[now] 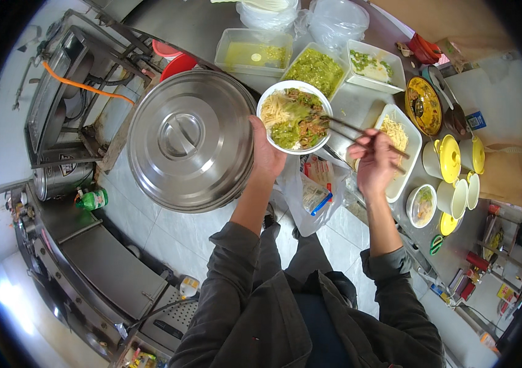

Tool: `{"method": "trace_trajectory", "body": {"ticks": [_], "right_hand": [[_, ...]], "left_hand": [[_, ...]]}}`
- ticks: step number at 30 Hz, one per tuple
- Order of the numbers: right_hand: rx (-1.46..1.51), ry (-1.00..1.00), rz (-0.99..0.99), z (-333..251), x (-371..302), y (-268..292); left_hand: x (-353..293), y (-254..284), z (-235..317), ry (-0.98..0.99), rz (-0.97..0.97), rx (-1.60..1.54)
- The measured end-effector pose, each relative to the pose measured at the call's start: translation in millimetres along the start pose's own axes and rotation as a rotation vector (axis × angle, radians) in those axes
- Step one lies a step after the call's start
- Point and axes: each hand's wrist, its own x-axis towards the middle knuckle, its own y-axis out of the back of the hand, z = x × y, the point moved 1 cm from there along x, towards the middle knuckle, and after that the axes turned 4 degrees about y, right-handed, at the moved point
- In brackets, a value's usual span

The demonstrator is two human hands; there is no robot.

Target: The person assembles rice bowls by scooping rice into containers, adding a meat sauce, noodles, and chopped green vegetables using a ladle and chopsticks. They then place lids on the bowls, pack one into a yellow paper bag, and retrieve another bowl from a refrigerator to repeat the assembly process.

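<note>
My left hand (268, 152) is closed on the near left rim of a white bowl (278, 140), held up in front of the counter. Inside it lie pale shreds, chopped green vegetable and a brown minced topping. A pair of dark chopsticks (359, 130) is gripped in my right hand (374, 162), and their tips reach the food at the bowl's right side. Behind the bowl stands a tray of chopped green food (317, 69). Next to my right hand is a white tray of pale shreds (401, 130), partly hidden by that hand.
A big lidded steel pot (150, 135) stands at my left. Farther back are a tray of yellowish liquid (236, 56) and a tray of green pieces (373, 66). Yellow-lidded canisters (450, 158) and a filled bowl (421, 206) line the right. A plastic bag (301, 205) hangs below the bowl.
</note>
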Motion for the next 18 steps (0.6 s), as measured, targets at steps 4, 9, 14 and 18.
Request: {"method": "trace_trajectory", "body": {"ticks": [4,9,14,18], "right_hand": [[-0.314,-0.051,-0.254,-14.3,-36.7,-17.2],[-0.206,0.000,-0.114,-36.9,-46.9,9.4],[-0.269,-0.092,-0.176,-25.8,-53.4,-12.6],[-0.292,-0.037,-0.129,-39.8,-63.5,4.8]], "left_hand": [[-8.3,-3.9,2.0,0.002,0.032,0.022],[-18.4,-5.6,2.6,-0.022,0.023,0.020],[-25.7,-8.4,-7.6,-0.010,-0.063,0.028],[-35.0,-9.5,-8.6,-0.006,-0.047,0.025]]}}
